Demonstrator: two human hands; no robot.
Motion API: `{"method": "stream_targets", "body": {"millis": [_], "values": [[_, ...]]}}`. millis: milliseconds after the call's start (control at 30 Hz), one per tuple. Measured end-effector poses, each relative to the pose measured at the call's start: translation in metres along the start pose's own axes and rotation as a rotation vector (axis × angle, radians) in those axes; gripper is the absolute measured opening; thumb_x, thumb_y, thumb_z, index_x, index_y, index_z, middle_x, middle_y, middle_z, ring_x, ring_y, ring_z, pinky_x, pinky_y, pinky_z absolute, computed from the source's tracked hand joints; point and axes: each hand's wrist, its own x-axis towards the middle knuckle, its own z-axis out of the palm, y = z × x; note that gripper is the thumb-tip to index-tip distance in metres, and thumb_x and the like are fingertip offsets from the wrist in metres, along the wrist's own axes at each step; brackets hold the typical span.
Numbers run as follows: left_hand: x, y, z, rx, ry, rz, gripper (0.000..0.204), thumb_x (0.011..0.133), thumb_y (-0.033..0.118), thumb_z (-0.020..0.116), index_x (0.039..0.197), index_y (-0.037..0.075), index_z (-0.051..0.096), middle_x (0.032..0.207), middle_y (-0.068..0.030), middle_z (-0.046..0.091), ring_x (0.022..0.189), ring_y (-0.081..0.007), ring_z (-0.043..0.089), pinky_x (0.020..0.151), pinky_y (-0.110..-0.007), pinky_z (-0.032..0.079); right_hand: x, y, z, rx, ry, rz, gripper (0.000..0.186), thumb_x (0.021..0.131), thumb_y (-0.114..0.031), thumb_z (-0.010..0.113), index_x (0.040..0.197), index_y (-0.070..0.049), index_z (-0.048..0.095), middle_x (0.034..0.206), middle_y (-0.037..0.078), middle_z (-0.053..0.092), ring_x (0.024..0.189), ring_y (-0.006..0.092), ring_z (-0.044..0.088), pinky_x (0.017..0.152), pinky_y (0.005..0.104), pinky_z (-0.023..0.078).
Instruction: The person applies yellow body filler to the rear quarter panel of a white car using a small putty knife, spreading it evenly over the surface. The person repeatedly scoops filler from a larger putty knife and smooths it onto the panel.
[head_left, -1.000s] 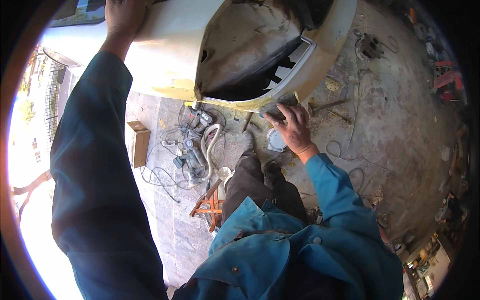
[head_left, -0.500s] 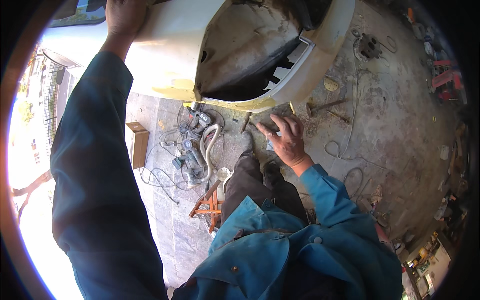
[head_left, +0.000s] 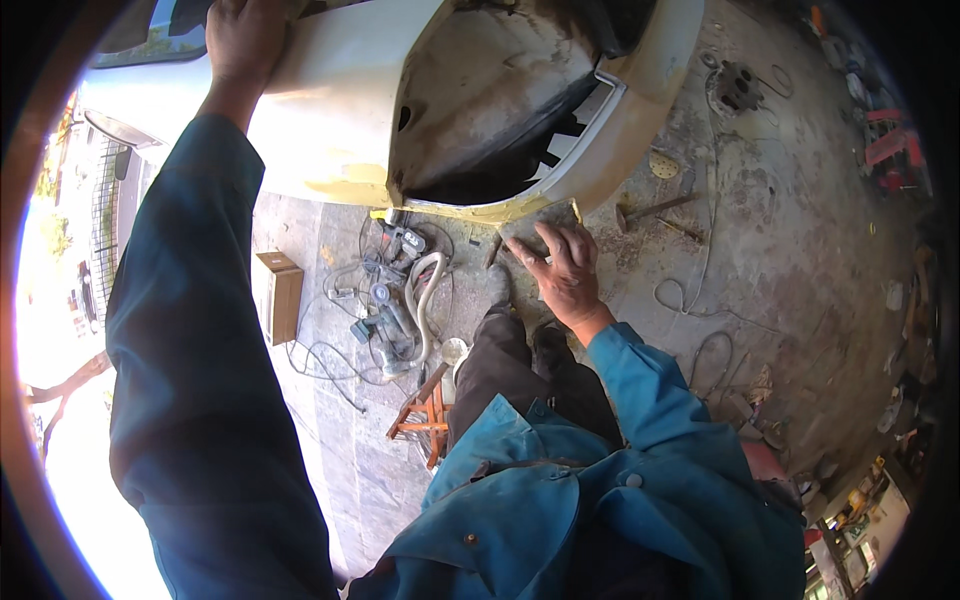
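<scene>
A white car body panel (head_left: 325,135) with yellowish filler patches spans the top of the view, beside a large lamp opening (head_left: 490,100) with bare, stained metal inside. My left hand (head_left: 243,45) lies on the panel's upper part, its fingertips cut off by the picture's edge. Just below the bumper's yellow-smeared lower edge (head_left: 480,211), my right hand (head_left: 568,275) has its fingers bent over a thin, flat grey piece (head_left: 543,216). Its exact kind is unclear, as the fingers cover part of it.
Corded power tools (head_left: 385,300) and a pale hose (head_left: 428,290) lie on the floor at left. Nearby stand a cardboard box (head_left: 283,298) and an orange-brown folding stool (head_left: 428,420). A hammer (head_left: 655,210), a loose cable (head_left: 708,260) and a round metal part (head_left: 735,92) lie at right.
My right hand has moved slightly up and left toward the bumper's lower edge, and its fingers have drawn closer together. My left hand remains on the panel.
</scene>
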Motion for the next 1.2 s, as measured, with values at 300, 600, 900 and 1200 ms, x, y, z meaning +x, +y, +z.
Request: {"method": "stream_targets", "body": {"millis": [300, 600, 900, 1200], "values": [[0.001, -0.003, -0.021, 0.21, -0.043, 0.011, 0.056, 0.11, 0.053, 0.055, 0.119, 0.002, 0.076, 0.102, -0.0141, 0.075, 0.093, -0.0262, 0.068, 0.086, -0.04, 0.053, -0.011, -0.023, -0.027, 0.427, 0.092, 0.424, 0.036, 0.099, -0.011, 0.069, 0.134, -0.018, 0.076, 0.121, 0.012, 0.068, 0.111, 0.036, 0.062, 0.101, 0.0501, 0.048], [0.004, -0.012, -0.014, 0.183, -0.036, -0.021, 0.064, 0.11, 0.058, 0.051, 0.127, 0.003, 0.079, 0.112, -0.019, 0.081, 0.103, -0.0301, 0.076, 0.094, -0.042, 0.055, 0.014, -0.063, -0.005, 1.163, 0.349, 1.459, 0.035, 0.108, -0.018, 0.06, 0.13, 0.008, 0.069, 0.119, 0.017, 0.075, 0.106, 0.0211, 0.068, 0.093, 0.0355, 0.052], [0.0, -0.011, -0.009, 0.082, -0.094, 0.029, 0.06, 0.115, 0.049, 0.047, 0.123, -0.001, 0.08, 0.104, -0.0191, 0.082, 0.092, -0.0291, 0.077, 0.082, -0.04, 0.058, 0.06, -0.091, 0.01, 1.019, 0.457, 1.444, 0.038, 0.106, -0.011, 0.059, 0.14, 0.002, 0.067, 0.119, 0.017, 0.077, 0.105, 0.0243, 0.073, 0.094, 0.0365, 0.055], [-0.001, -0.008, -0.011, -0.021, -0.139, 0.027, 0.058, 0.115, 0.047, 0.05, 0.121, -0.003, 0.08, 0.103, -0.0198, 0.082, 0.09, -0.0295, 0.077, 0.079, -0.039, 0.059, 0.086, -0.106, 0.035, 1.009, 0.512, 1.355, 0.049, 0.1, -0.005, 0.068, 0.149, 0.003, 0.062, 0.115, 0.013, 0.077, 0.098, 0.0196, 0.072, 0.084, 0.0328, 0.056]]}}
